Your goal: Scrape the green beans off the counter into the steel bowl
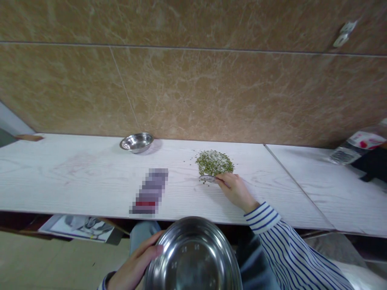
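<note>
My right hand (236, 191), in a blue-striped sleeve, grips a metal spoon (208, 179) flat on the table. The spoon's bowl touches the near edge of a heap of small green beans mixed with white grains (214, 163). A few beans lie scattered around the heap. My left hand (136, 266) holds the rim of a large steel bowl (193, 257) low in front of me, below the table edge. Its inside shows no contents. A small steel bowl (136, 142) stands at the back of the table.
The white wood-grain table (75, 177) meets a tan marble-tile wall (193, 88) behind it. A pixelated flat object (149, 191) lies near the front edge. A table seam runs at the right, with a plastic package (356, 147) beyond it. Printed paper (77, 227) sits below the edge.
</note>
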### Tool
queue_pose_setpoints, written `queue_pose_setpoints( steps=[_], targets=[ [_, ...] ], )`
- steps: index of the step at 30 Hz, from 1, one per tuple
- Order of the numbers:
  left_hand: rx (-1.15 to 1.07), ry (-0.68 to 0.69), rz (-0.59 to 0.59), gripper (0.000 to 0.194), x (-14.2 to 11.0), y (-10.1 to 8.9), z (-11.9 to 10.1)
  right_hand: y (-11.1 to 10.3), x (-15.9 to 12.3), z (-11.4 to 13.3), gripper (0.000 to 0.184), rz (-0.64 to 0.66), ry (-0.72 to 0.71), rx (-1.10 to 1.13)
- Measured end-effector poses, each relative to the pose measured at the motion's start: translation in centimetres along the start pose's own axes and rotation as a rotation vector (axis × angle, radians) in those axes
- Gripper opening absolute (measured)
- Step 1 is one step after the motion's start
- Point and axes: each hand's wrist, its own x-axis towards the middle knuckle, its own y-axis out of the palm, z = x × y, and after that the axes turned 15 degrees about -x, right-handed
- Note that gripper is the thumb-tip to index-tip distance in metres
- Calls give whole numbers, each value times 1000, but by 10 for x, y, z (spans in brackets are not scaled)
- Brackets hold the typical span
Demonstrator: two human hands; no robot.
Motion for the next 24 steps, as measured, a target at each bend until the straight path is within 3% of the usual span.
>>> queue_pose_setpoints(
  steps=[6,11,24],
  targets=[
    [-62,33,-42,55,1,2,-14,1,0,0,26,-27,17,4],
    [-176,72,-164,55,0,9,-15,-3,-2,1,24,-8,-8,17],
    [-208,57,-209,60,10,8,-14,-4,-1,-1,22,-40,-18,19]
  ],
)
